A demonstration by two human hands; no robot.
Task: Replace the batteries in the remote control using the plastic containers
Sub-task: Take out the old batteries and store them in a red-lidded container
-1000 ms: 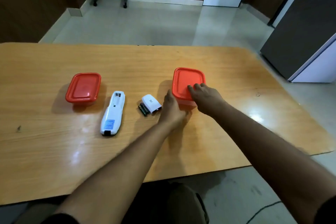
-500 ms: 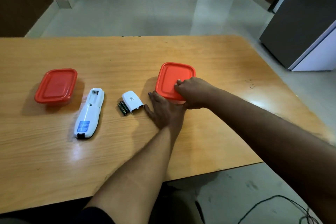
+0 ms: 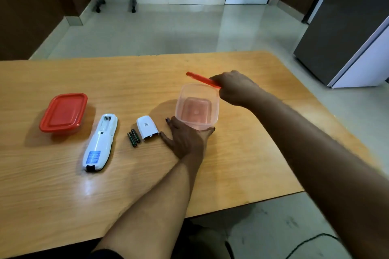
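Observation:
A clear plastic container (image 3: 212,101) stands uncovered mid-table and looks empty. My right hand (image 3: 235,88) holds its red lid (image 3: 202,79) tilted just above the far rim. My left hand (image 3: 185,139) rests flat on the table, fingers spread against the container's near side. A white remote (image 3: 100,143) lies face down with its battery bay uncovered. Its white battery cover (image 3: 147,127) lies to the right, with two dark batteries (image 3: 133,137) between them. A second container with a red lid (image 3: 64,112) sits closed at the left.
The wooden table (image 3: 242,164) ends close to my body and at the right. Beyond it is tiled floor, a dark cabinet (image 3: 347,27) at the right and a wheeled stand's legs (image 3: 115,4) at the back.
My right hand has pulled the red lid off the container and raised it toward the far side. My left hand stays braced at the container's base.

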